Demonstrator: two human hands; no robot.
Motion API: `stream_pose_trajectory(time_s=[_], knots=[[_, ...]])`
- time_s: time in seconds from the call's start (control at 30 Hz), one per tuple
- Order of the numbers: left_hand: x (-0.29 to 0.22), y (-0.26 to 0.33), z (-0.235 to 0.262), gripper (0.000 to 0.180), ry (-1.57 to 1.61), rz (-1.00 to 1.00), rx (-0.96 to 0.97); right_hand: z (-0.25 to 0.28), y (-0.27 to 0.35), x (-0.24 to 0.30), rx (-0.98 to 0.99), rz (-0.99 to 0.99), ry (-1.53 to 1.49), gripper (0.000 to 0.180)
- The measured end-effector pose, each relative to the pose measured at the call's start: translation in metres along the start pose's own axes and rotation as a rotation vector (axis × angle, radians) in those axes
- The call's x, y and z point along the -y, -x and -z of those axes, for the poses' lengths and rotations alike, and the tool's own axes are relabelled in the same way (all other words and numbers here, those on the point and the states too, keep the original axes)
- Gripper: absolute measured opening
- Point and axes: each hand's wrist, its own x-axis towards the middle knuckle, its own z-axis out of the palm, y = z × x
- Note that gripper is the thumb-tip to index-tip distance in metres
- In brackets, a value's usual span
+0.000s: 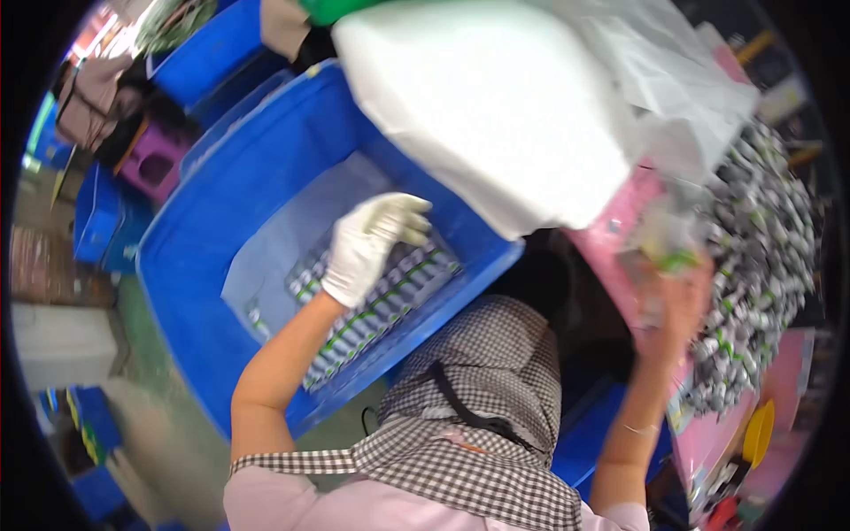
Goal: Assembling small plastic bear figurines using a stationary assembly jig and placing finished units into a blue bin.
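My left hand [365,248], in a white glove, hangs over a large blue bin [186,301] with its fingers loosely apart and nothing visible in them. Beneath it, rows of small grey-and-white pieces with green marks [376,310] lie lined up on a pale sheet [279,239] in the bin. My right hand [680,296], bare and smeared by motion, is over the pink table [611,234] on the right. Its fingers close round something whitish and green that is too blurred to name. Next to that hand spreads a heap of small grey, white and green pieces [753,257].
A big white sheet or bag [496,106] covers the bin's far right rim and reaches the table. More blue bins [212,53] and a purple stool [155,159] stand at the far left, near another person [93,102]. A yellow round object [758,434] sits by the table's near right.
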Motion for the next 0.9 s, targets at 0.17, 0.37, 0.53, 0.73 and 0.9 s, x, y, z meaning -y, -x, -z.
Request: stream_pose_trajectory(time_s=[0.17,0.37,0.53,0.73,0.9], knots=[[-0.045,-0.025,-0.122,0.047,0.503,0.223,0.440,-0.081,0.037,0.008,0.498,-0.271,-0.396,0.036],[-0.037,-0.028,-0.155,0.045,0.897,0.265,0.395,-0.026,0.045,-0.042,0.640,-0.686,-1.492,0.047],[-0.037,-0.020,-0.181,0.063,0.978,0.345,0.583,-0.017,0.058,-0.046,0.741,-0.463,-1.711,0.062],[-0.042,-0.014,-0.196,0.065,0.888,0.341,0.642,-0.003,0.054,-0.053,0.573,-0.096,-1.179,0.047],[-0.044,-0.010,-0.203,0.059,0.887,0.491,0.514,0.019,0.045,-0.016,0.547,0.314,-0.125,0.025]])
